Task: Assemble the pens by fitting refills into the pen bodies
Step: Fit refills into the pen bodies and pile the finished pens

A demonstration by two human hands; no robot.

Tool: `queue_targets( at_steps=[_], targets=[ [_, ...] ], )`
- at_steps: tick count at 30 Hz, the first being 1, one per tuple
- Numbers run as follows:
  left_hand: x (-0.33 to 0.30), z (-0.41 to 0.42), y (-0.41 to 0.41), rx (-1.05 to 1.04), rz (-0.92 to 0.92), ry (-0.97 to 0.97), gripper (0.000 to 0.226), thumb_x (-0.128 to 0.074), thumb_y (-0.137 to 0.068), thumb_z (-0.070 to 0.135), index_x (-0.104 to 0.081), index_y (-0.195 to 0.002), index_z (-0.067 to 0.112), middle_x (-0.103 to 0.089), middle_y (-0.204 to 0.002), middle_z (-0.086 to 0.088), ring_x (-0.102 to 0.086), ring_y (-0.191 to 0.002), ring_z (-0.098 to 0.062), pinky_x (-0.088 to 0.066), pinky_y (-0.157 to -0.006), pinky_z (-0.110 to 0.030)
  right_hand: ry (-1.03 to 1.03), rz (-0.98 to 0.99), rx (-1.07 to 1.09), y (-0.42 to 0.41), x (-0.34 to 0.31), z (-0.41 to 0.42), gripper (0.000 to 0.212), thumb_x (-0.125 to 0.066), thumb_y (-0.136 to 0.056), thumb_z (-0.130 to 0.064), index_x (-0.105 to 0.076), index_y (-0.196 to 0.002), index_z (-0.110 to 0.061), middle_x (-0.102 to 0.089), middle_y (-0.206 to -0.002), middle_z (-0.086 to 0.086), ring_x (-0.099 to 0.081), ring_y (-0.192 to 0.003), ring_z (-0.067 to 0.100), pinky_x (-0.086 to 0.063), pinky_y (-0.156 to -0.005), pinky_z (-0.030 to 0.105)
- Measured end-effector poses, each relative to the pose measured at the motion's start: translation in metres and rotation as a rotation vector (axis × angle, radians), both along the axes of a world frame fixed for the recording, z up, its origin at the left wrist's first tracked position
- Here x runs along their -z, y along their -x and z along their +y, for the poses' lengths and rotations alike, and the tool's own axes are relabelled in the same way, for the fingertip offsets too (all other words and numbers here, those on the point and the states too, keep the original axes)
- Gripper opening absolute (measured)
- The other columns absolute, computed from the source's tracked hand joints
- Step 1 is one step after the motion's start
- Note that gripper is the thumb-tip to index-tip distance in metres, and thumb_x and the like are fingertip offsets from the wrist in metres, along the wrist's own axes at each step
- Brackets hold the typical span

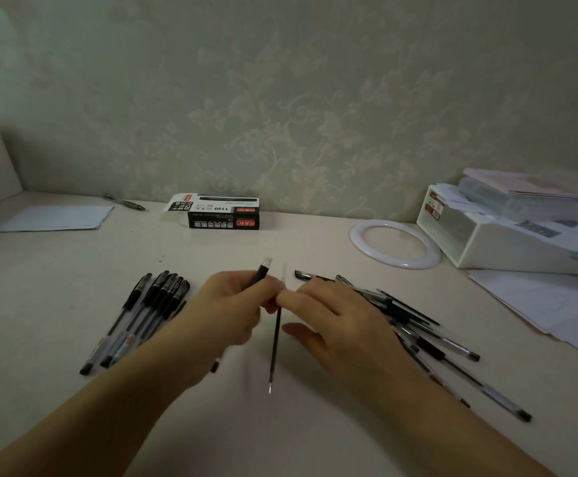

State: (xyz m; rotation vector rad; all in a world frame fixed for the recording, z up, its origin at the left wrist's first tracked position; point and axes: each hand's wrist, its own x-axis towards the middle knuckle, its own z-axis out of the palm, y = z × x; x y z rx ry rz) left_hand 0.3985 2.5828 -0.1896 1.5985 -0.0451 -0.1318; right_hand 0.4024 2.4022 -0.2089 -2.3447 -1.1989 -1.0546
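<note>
Head view, near to far. Both forearms come in from the bottom edge over the pale bench [315, 246]. Left hand [232, 304], grip clenched round a black-and-clear plastic pen body [262, 273] that pokes up and away past the knuckles. Right hand [329, 311] pinches the upper part of a thin black refill [275, 342] with thumb and forefinger; the other fingers look relaxed. Refill hangs tip-down toward the camera, just off the bench by the look of it; its top end sits right beside the pen body, not yet inside.

Risks, my read:
- refill and barrel axes are crossed, so pushing now would likely bend the thin tube or miss the bore
- the pinch is light and high, so the refill could swing or slip out
- right wrist sits over the loose pile of unassembled pens [428, 335], so a sweep could scatter them

Row of capped black pens [143, 315] lies left of the hands, likely the finished lot.

Containers, farther back: black-and-white cardboard pen box [224, 211] by the wall, flap open, contents not visible. White plastic storage box [507, 242] far right holds papers, with more stacked on top.
</note>
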Motion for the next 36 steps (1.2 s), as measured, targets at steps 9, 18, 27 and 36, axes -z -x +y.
queue_targets(
  at_steps=[9,18,27,36],
  targets=[
    [0.012,-0.007,0.003,0.110,0.070,-0.061,0.027,-0.050,-0.096,0.037,-0.063,-0.100,0.013,-0.058,-0.075,-0.003,-0.032,-0.045,-0.006,-0.025,-0.040,-0.019,-0.296,0.162,-0.039,-0.003,-0.002,-0.006,0.011,-0.055,-0.098,-0.013,-0.066,-0.099,-0.011,-0.063,-0.089,-0.001,-0.060,-0.079,0.015,-0.051,-0.070,0.032],
    [0.023,-0.007,0.001,0.058,-0.235,-0.468,0.011,-0.051,-0.094,0.040,-0.060,-0.090,0.037,-0.065,-0.071,0.008,-0.049,-0.052,-0.001,-0.042,-0.052,-0.020,-1.165,1.052,-0.094,-0.016,0.003,-0.017,0.010,-0.048,-0.102,-0.016,-0.055,-0.097,-0.010,-0.071,-0.080,0.008,-0.061,-0.067,0.014,-0.052,-0.069,0.028],
    [0.021,-0.008,0.001,0.139,-0.325,-0.375,0.014,-0.048,-0.096,0.039,-0.060,-0.097,0.045,-0.065,-0.075,0.008,-0.047,-0.056,-0.014,-0.043,-0.050,-0.021,-1.088,1.144,-0.144,-0.013,0.004,-0.014,0.013,-0.048,-0.102,-0.016,-0.057,-0.094,-0.014,-0.070,-0.079,0.009,-0.062,-0.067,0.015,-0.052,-0.068,0.027],
    [0.022,-0.009,0.001,0.149,-0.336,-0.337,0.013,-0.050,-0.095,0.039,-0.062,-0.097,0.042,-0.065,-0.074,0.007,-0.043,-0.053,-0.015,-0.039,-0.048,-0.018,-1.076,1.162,-0.216,-0.012,0.003,-0.015,0.012,-0.048,-0.102,-0.013,-0.057,-0.095,-0.010,-0.070,-0.077,0.009,-0.061,-0.065,0.014,-0.052,-0.063,0.022]
  ],
)
